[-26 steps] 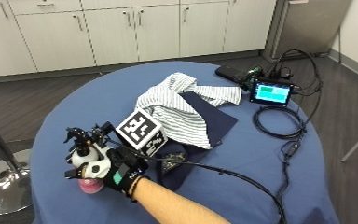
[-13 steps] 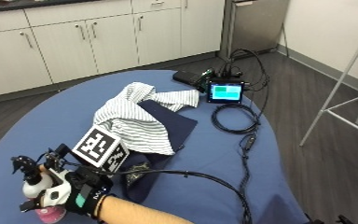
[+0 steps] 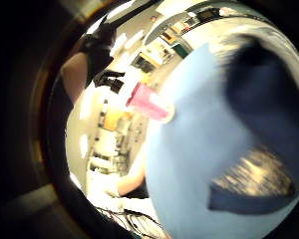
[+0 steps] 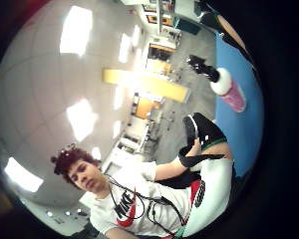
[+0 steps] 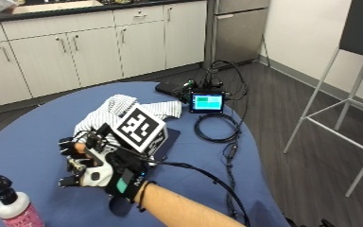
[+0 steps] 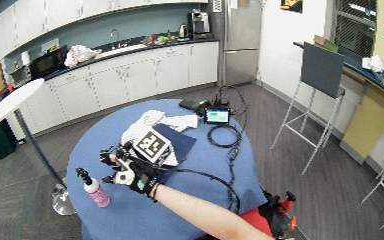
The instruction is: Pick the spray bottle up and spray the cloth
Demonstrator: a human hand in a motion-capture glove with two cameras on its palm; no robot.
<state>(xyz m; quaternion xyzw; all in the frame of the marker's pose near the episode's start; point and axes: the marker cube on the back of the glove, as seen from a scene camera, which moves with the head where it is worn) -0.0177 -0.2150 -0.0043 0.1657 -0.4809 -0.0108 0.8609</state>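
Note:
The spray bottle (image 5: 12,208), pink with a white shoulder and a black trigger head, stands upright by itself near the front left edge of the blue round table (image 5: 37,132). My gloved right hand (image 5: 96,168) hovers to its right with fingers spread and holds nothing. Just beyond the hand lie the striped cloth (image 5: 122,106) and a navy cloth (image 5: 169,137). The wide outside view shows the bottle (image 6: 94,190) a short gap left of the hand (image 6: 129,171). Both palm views catch the bottle (image 3: 147,102) (image 4: 230,90) standing on the table, apart from the palm.
A small lit screen (image 5: 208,101) with black cables (image 5: 216,127) sits at the table's far right side. More cable runs from the hand along the table's right edge. A tall stool (image 5: 332,113) stands on the floor to the right.
The hand gripped the spray bottle in the earlier frames; now the bottle stands alone on the table and the hand has opened and moved right, toward the cloths. The outside camera has shifted too.

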